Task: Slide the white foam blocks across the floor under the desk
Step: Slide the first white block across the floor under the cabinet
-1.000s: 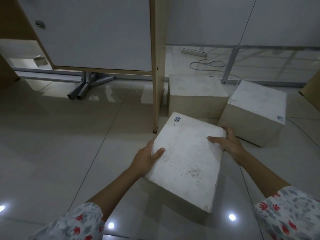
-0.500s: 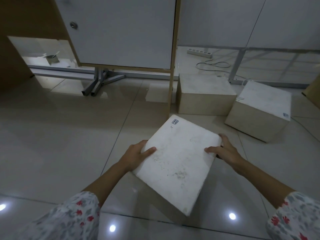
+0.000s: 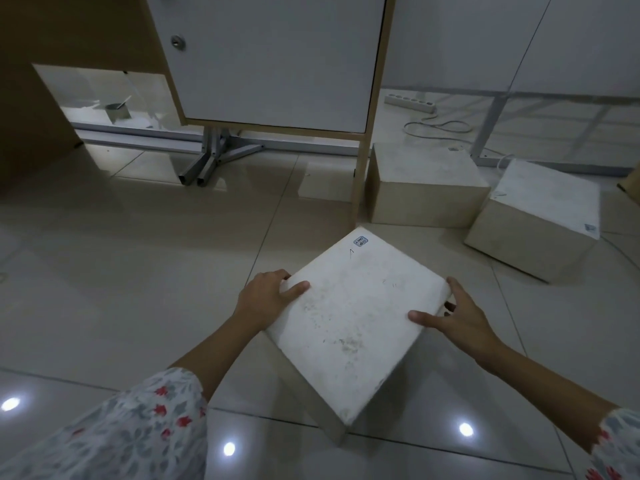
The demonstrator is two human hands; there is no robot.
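gripping the near white foam block [image 3: 353, 317] from both sides, the person has it on the glossy tiled floor [image 3: 121, 271], turned so one corner points toward the wooden desk leg [image 3: 360, 181]. left hand [image 3: 265, 297] clasps the block's left edge, thumb laid flat on the top face and the other fingers curled down over the side. right hand [image 3: 457, 315] sits at the right corner, thumb stretched across the top and fingers wrapped round the side; how far those fingers reach under the block cannot be told from this angle. a small blue label [image 3: 360, 241] sits near the far corner of the top face.

beyond it, a second foam block [image 3: 424, 188] lies just right of the desk leg, and a third foam block [image 3: 540, 216] stands close beside that one, turned at an angle, possibly touching it at a corner. behind them a white power strip [image 3: 410, 102] lies on the floor with its cable [image 3: 438, 128] looped nearby. left of the leg hangs a white cabinet panel [image 3: 277, 57] with a round lock [image 3: 177, 42], and metal feet [image 3: 207, 164] rest on the tiles below it. floral sleeves [image 3: 131, 434] cover both forearms.
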